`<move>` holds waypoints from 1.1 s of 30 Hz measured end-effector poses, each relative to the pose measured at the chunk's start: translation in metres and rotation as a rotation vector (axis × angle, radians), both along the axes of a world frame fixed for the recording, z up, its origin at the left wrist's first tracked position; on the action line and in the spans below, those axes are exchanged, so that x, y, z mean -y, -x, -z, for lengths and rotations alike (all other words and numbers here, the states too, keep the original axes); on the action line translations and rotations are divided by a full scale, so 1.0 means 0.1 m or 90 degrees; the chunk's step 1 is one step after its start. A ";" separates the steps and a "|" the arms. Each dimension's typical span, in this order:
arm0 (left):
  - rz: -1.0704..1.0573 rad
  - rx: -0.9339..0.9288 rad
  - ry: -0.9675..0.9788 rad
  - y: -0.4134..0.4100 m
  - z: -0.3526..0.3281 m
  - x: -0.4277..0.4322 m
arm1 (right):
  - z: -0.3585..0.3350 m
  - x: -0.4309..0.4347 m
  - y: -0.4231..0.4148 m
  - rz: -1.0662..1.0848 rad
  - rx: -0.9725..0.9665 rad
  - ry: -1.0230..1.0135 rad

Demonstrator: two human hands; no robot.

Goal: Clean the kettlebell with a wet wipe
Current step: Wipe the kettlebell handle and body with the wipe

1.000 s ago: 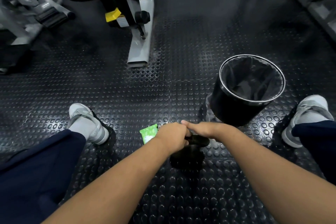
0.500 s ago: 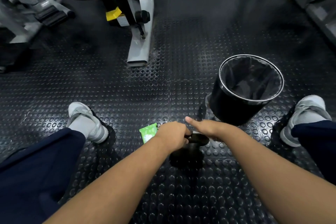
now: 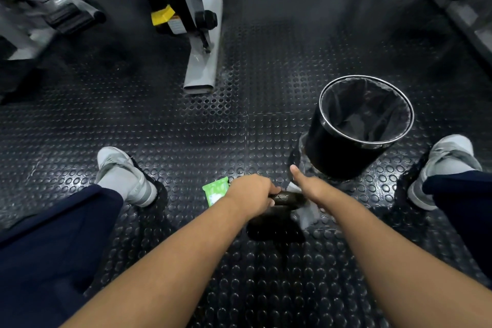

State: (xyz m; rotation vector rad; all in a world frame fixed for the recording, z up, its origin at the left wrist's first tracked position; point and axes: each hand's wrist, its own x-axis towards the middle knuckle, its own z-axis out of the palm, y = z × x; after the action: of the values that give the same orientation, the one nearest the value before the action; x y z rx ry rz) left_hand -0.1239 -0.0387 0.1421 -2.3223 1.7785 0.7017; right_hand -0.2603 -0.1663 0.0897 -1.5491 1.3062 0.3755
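Grip of left hand (image 3: 253,194) clamped on kettlebell (image 3: 277,224) handle (image 3: 288,197); right hand (image 3: 312,189) grip closed round wet wipe (image 3: 307,214) there, thumb out. Suggest firm twisting strokes, bell steadied w/ left.

Dim overhead light; glare on studded floor (image 3: 239,120); soft shadows; wide-angle bending at edges; slight blur.

R hand (image 3: 312,189) slid right along handle (image 3: 287,198); wipe (image 3: 306,215) now showing.
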 end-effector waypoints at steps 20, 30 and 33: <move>0.020 0.004 -0.007 0.01 -0.06 0.02 | 0.07 0.07 -0.04 0.032 0.004 -0.097; 0.007 0.008 -0.005 0.02 -0.05 0.01 | 0.13 -0.11 0.21 0.196 0.127 -0.252; -0.006 -0.005 -0.008 0.01 -0.04 0.02 | 0.12 -0.25 0.33 0.361 0.190 -0.367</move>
State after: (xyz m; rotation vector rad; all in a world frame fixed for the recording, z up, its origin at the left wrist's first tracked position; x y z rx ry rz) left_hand -0.1249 -0.0408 0.1459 -2.3247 1.7611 0.7221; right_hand -0.2938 -0.1416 0.0775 -0.6840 1.1996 0.1290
